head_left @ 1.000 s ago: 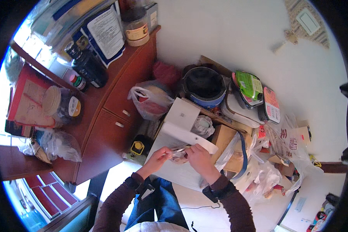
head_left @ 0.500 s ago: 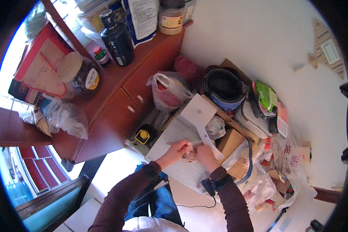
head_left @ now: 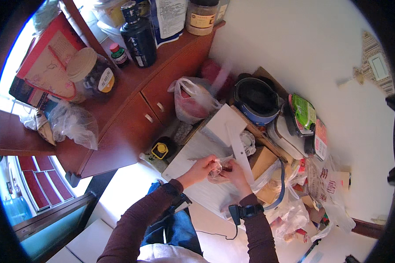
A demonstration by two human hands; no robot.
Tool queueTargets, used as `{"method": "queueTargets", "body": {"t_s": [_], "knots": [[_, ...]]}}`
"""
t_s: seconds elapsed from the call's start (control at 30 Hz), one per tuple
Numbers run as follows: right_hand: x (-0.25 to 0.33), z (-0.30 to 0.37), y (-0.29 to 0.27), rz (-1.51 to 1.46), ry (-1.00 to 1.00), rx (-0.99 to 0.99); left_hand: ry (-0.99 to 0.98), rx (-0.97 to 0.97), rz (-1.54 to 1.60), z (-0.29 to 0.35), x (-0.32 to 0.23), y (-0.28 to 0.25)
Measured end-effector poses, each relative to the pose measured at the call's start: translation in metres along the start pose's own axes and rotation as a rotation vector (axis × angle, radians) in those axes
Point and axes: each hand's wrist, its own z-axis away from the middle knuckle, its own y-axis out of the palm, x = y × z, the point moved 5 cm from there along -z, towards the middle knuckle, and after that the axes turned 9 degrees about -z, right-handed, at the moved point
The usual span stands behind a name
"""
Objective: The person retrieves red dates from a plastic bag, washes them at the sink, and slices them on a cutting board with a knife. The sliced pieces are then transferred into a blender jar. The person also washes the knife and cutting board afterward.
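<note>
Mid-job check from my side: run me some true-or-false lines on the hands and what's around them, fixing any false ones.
1. The left hand and right hand both hold crinkled clear plastic. True.
2. The small reddish-capped bottle stands left of the tall dark bottle. True.
3. The tall dark bottle lies on its side. False: it stands upright on the red-brown cabinet.
4. The green packet is right of both hands. True.
5. Both wrists are bare. False: dark straps go around them.
</note>
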Motion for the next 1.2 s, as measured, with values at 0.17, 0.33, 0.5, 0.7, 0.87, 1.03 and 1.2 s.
{"method": "queueTargets", "body": {"t_s": [0.17, 0.33, 0.5, 0.7, 0.87, 1.03, 1.2], "knots": [[0.009, 0.014, -0.004, -0.173, 0.072, -0.038, -0.030, 0.040, -0.007, -0.005, -0.001, -0.003], [0.020, 0.034, -0.020, -0.575, 0.010, 0.060, 0.000, 0.062, 0.068, -0.005, -0.009, -0.010], [0.020, 0.035, -0.020, -0.474, 0.062, 0.037, -0.011, 0.129, 0.052, -0.008, -0.006, -0.009], [0.019, 0.009, -0.015, 0.217, 0.096, -0.111, 0.039, 0.187, 0.025, -0.005, -0.002, 0.000], [0.019, -0.006, 0.006, 0.284, 0.043, 0.051, 0.018, 0.141, 0.007, 0.004, -0.001, -0.003], [0.031, -0.002, -0.002, 0.275, -0.059, -0.014, 0.061, 0.094, -0.015, 0.003, -0.006, -0.009], [0.033, 0.032, -0.050, -0.040, 0.100, -0.159, 0.032, -0.002, -0.219, -0.024, -0.014, -0.010]]}}
